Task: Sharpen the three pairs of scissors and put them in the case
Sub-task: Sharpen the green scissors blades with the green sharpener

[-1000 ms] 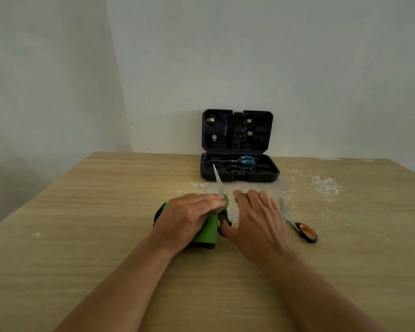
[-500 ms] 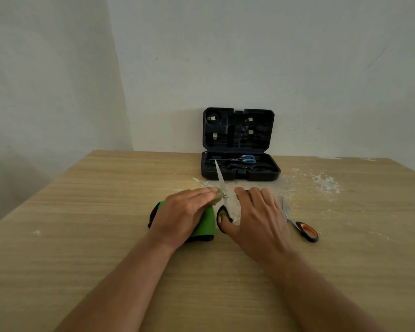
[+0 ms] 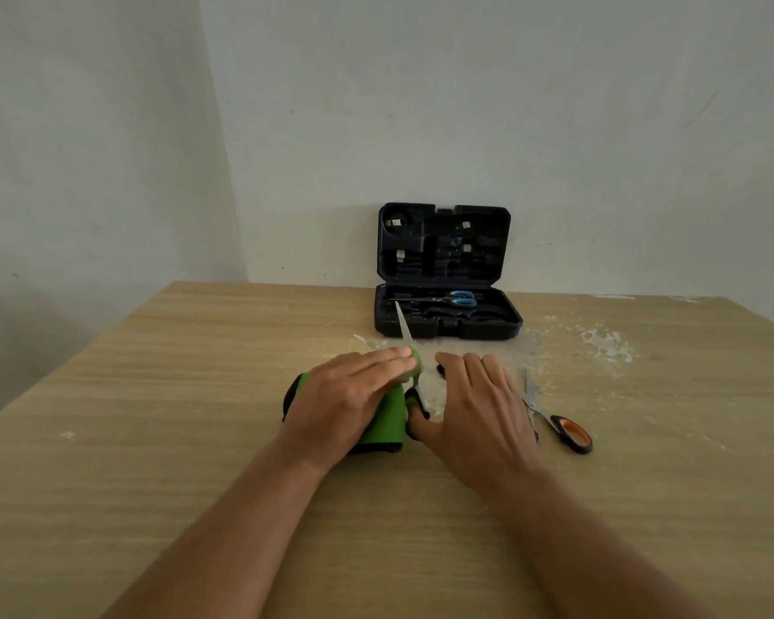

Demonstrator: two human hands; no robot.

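Note:
My left hand (image 3: 349,390) presses down on a green and black sharpener (image 3: 383,422) at the table's middle. A pair of scissors (image 3: 405,328) passes through it, with the blade pointing away toward the case. My right hand (image 3: 474,408) grips the black handles of that pair, mostly hidden under the palm. A second pair with black and orange handles (image 3: 564,428) lies on the table just right of my right hand. A third pair with blue handles (image 3: 452,299) rests inside the open dark case (image 3: 447,328) at the back.
The case lid (image 3: 443,243) stands upright against the white wall. White dust patches (image 3: 606,341) mark the wooden table (image 3: 153,440) right of the case. A wall corner stands at the back left.
My right hand pushed the scissors forward through the sharpener, then drew them slightly back. My left hand stayed on the sharpener.

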